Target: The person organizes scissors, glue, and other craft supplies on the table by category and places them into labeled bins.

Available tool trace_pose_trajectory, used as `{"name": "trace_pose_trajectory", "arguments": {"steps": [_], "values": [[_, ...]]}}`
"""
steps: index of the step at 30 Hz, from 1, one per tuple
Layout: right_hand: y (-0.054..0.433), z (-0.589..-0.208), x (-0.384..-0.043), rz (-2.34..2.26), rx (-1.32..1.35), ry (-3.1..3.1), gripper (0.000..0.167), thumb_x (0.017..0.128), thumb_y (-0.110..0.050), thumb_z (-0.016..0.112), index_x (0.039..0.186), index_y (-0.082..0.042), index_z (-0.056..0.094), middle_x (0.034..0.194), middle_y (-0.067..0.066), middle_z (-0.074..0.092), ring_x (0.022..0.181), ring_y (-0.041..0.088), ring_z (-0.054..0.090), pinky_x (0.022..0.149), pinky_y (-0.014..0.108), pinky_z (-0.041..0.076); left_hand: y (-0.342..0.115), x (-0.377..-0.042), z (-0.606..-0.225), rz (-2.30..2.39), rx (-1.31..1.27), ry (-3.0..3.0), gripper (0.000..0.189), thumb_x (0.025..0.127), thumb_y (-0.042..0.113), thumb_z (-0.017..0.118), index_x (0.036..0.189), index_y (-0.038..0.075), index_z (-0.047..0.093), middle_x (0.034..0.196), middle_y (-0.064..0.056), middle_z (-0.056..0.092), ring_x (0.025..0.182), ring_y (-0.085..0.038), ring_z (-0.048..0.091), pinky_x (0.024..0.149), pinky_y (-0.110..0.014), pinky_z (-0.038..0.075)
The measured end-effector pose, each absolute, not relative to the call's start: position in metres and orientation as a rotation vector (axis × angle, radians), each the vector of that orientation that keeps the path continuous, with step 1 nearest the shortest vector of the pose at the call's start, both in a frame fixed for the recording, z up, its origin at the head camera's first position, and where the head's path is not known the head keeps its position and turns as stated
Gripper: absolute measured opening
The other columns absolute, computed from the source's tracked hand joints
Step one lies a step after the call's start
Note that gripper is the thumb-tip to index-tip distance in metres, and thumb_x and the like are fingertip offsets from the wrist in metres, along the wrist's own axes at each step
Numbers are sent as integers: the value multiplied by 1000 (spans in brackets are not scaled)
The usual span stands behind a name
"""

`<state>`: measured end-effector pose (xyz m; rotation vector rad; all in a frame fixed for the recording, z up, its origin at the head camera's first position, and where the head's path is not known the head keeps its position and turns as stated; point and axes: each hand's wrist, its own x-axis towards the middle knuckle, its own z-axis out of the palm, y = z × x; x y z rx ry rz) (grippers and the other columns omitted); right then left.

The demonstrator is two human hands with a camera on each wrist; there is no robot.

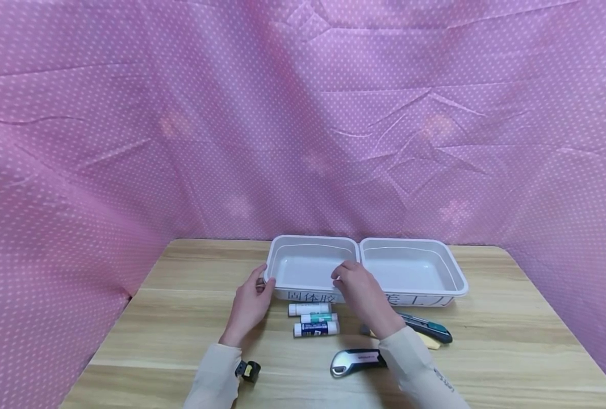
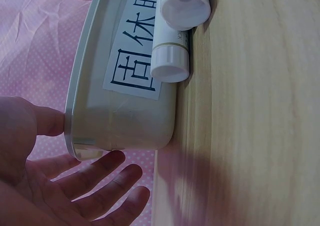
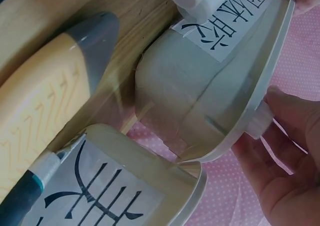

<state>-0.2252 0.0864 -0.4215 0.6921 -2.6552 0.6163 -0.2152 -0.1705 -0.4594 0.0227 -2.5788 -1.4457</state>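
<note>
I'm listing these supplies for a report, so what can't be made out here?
- Far end of the pink-and-black cutter, head view: behind the right arm.
- Full length of the yellow cutter: crossed by that arm in the head view, cropped by the left edge in the right wrist view.
- Fine print on the blue-labelled glue stick, head view: too small.
- Pale piece at the right hand, right wrist view: partly behind the left bin; identity unclear.

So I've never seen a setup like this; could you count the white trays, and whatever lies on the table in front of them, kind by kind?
White trays: 2 (left one, right one)
Glue sticks: 3 (white, green-banded, blue-labelled)
Utility knives: 3 (yellow, dark green, silver-and-black)
Total in view: 8
</note>
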Motion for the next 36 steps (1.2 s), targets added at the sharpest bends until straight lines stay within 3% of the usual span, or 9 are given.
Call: {"name": "trace_pose_trajectory", "arguments": {"steps": [14, 25, 36], "values": [[81, -416, -222, 658, 755, -2689, 15, 92, -7, 75, 107, -12, 77, 106, 0, 73, 98, 16, 69, 87, 29, 61, -170, -214, -459, -1445, 38, -2582, 53, 104, 23, 58, 152, 2, 45, 128, -26, 67, 113, -36, 69, 98, -48, 58], [77, -413, -217, 660, 786, -2747, 24, 96, -10, 72, 119, -15, 74, 123, 1, 71, 115, 20, 67, 98, 35, 59, -170, -214, -459, -1460, 58, -2586, 55, 104, 24, 59, 153, 4, 44, 129, -25, 67, 115, -35, 68, 100, -48, 57], [78, -408, -212, 583, 761, -2696, 28, 93, -14, 76, 121, -18, 73, 121, -2, 72, 114, 18, 67, 97, 37, 59, -170, -213, -459, -1473, 48, -2581, 54, 105, 24, 58, 153, 4, 44, 130, -26, 66, 116, -36, 67, 100, -48, 57]]}}
